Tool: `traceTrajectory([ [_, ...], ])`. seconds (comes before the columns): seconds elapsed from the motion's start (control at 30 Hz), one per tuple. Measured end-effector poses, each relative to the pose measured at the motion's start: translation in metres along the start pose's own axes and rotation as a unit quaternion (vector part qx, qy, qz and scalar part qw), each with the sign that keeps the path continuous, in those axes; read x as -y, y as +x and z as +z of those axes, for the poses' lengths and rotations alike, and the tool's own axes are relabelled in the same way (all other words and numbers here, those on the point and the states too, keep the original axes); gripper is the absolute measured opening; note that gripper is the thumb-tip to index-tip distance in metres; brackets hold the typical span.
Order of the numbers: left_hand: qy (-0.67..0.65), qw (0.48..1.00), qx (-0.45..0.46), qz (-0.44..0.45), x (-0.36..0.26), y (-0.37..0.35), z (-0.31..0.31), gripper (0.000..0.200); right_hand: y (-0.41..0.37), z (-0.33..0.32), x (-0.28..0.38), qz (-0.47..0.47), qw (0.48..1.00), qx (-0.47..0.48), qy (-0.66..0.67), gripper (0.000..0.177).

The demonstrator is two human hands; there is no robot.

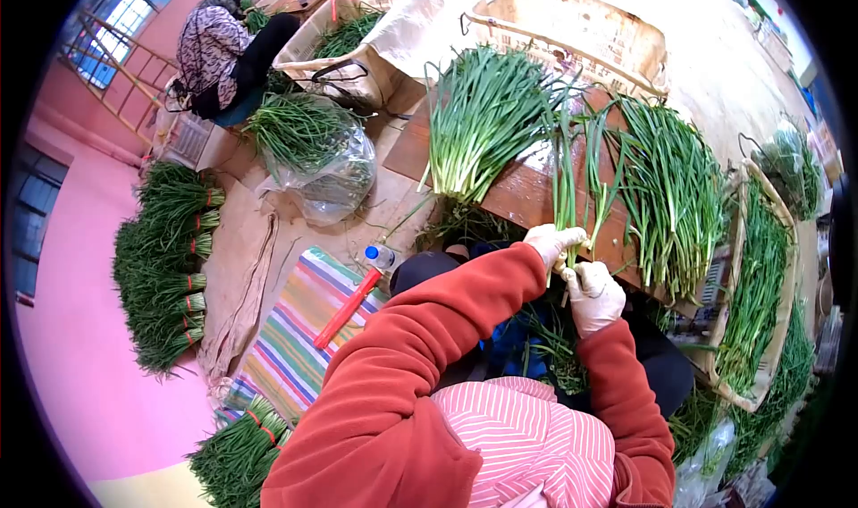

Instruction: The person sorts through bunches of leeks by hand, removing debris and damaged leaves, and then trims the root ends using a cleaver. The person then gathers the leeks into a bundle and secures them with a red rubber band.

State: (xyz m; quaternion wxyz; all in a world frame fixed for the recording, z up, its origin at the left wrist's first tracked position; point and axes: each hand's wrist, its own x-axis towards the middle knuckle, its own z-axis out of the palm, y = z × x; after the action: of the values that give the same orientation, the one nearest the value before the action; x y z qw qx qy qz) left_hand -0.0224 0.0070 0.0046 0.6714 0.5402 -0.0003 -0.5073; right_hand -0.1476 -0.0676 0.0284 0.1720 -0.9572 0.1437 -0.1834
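While hands pinch them, stalks look long, slender, green.

Bright light, washed-out glare across the upper-right floor, strong fisheye curvature, black vignetted corners

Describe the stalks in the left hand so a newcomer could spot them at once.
Find the brown board before the person. Between its left pile and right pile, thin stalks run down to the left hand. Unlike the broad piles, which lie untouched, these form a slim strip gripped near its lower end.
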Motion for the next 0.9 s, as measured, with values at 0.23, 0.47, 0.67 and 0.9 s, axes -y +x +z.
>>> traceTrajectory([
  [0.23, 0.081, 0.995, -0.048, 0.017, 0.006, -0.001, 0.006, 0.022, -0.001, -0.005, 0.0, 0.046, 0.997, 0.062, -0.007, 0.024],
  [0.47, 0.101, 0.992, -0.065, 0.034, 0.007, 0.0, 0.007, 0.024, -0.009, 0.011, -0.012, 0.116, 0.992, 0.029, 0.028, 0.019],
  [0.67, 0.114, 0.99, -0.084, 0.026, 0.002, -0.004, 0.01, 0.025, -0.012, 0.016, -0.02, 0.21, 0.954, -0.01, 0.214, 0.022],
  [0.9, 0.149, 0.979, -0.105, 0.089, -0.015, -0.011, 0.006, 0.023, -0.038, 0.012, -0.041, 0.179, 0.98, 0.083, 0.011, 0.022],
])
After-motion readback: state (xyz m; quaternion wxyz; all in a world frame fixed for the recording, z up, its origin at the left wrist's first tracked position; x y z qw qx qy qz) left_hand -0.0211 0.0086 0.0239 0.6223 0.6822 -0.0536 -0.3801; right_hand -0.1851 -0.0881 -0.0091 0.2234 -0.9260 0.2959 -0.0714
